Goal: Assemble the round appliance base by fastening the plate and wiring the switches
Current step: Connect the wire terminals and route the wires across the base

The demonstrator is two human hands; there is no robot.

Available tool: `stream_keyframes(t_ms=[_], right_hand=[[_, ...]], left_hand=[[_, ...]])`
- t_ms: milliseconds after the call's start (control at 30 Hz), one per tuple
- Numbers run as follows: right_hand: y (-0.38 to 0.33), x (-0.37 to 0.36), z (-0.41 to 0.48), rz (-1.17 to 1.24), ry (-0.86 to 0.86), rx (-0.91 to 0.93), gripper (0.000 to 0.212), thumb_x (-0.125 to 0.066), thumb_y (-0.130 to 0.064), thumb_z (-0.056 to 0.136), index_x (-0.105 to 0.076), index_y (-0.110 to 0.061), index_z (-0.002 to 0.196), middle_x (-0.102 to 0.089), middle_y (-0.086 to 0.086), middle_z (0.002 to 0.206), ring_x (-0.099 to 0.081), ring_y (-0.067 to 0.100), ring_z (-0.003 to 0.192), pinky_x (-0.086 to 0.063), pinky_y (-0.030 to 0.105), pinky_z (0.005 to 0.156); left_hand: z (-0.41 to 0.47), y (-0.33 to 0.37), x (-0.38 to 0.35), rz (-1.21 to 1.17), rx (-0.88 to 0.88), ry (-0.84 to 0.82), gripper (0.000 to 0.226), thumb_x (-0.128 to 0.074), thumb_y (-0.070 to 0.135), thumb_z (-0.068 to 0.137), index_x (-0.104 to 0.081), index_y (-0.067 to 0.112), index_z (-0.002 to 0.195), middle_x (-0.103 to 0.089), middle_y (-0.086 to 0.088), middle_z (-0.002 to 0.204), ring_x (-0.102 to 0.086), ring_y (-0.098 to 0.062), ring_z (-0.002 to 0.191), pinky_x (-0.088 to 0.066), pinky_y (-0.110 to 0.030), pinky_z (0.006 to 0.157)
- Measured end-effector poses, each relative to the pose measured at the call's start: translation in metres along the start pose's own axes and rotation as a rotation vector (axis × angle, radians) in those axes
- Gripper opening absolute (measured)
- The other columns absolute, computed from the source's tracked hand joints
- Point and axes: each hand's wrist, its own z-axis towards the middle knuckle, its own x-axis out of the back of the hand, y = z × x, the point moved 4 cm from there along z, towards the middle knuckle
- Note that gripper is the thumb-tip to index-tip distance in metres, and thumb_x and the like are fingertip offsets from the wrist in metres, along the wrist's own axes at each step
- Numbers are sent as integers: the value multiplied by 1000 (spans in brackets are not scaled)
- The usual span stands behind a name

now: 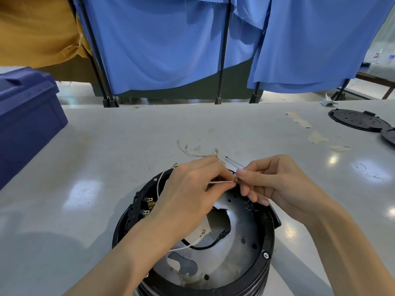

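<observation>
Head view: wiring in progress, plate already seated in the base.

On the surface point(128, 135) directly in front of you stands the round appliance base point(256, 283), open side up, with the metal plate point(241, 231) lying inside it. One screw point(266, 255) shows at the rim, so plate fastening appears at least partly done. Your left hand point(192, 189) and right hand point(277, 182) meet over the far rim: the left fingers pinch a white wire point(220, 182), and the right fingers pinch the brass terminal point(236, 180) at its end. The switch block point(136, 210) on the left wall shows bare tabs, a ring terminal point(202, 232) lies unconnected over the plate, and loose leads point(192, 152) wait on the surface beyond. Judge the wiring as mostly left to do.
</observation>
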Motion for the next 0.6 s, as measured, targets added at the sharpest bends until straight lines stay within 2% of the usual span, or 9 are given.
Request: stream_keyframes(t_ms=[100,267,400,500,600], right_hand=[[1,1,-1,44,-33,2,19,-72,-18,75,-72,1,71,-64,19,65,-54,15,46,-42,19,42],[3,0,2,41,-14,25,21,-74,-22,73,-72,-2,68,-62,16,59,-53,16,45,-41,20,40],[5,2,3,8,25,57,25,-76,-23,71,-72,1,71,-63,17,61,-54,18,47,-41,20,40],[6,8,7,-37,227,184,20,-74,-20,75,-72,0,74,-65,14,61,-55,19,49,-43,21,44],[9,15,10,-132,446,254,8,-73,-19,83,-75,-11,80,-73,5,72,-64,16,64,-51,21,61]], left_hand=[[-1,-1,1,-11,22,17,8,-76,21,81,-74,14,82,-68,8,77,-64,-8,73,-49,-34,64],[0,3,0,9,4,-7,15,-73,31,82,-73,17,89,-68,11,82,-63,-5,76,-50,-26,65],[0,-4,-4,-37,155,-45,8,-73,32,84,-72,24,83,-68,14,76,-61,-2,73,-43,-11,66],[-3,-10,-11,-68,268,-132,7,-74,28,82,-70,28,77,-67,9,73,-57,-4,70,-41,-10,64],[-9,-12,-20,-62,308,-293,7,-72,27,84,-70,27,78,-66,7,72,-55,-3,68,-40,-11,62]])
